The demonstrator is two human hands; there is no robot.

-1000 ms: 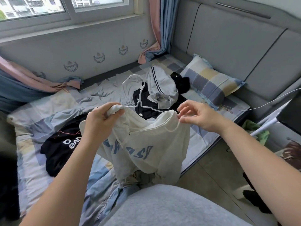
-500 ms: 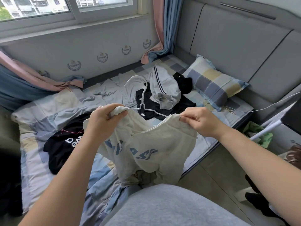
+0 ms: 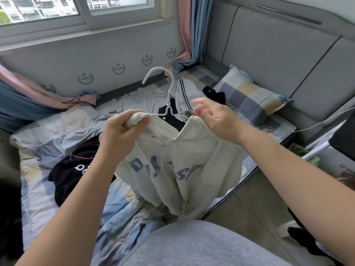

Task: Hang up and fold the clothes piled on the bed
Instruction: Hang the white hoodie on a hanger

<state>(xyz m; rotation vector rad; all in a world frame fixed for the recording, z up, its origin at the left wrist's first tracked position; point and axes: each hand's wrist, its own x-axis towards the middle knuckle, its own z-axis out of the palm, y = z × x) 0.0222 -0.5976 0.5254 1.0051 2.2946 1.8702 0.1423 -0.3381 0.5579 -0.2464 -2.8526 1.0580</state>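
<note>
Fingers (image 3: 201, 103) of the right hand (image 3: 217, 118) have released the sweatshirt (image 3: 172, 160).

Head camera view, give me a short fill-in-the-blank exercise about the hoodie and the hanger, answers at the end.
The cream hoodie is gripped at one shoulder by the ____ hand.
The hanger in its neck is ____ in colour.
The lettering on its chest is ____.
The right hand holds ____.
Missing words: left, white, blue, nothing.
</note>
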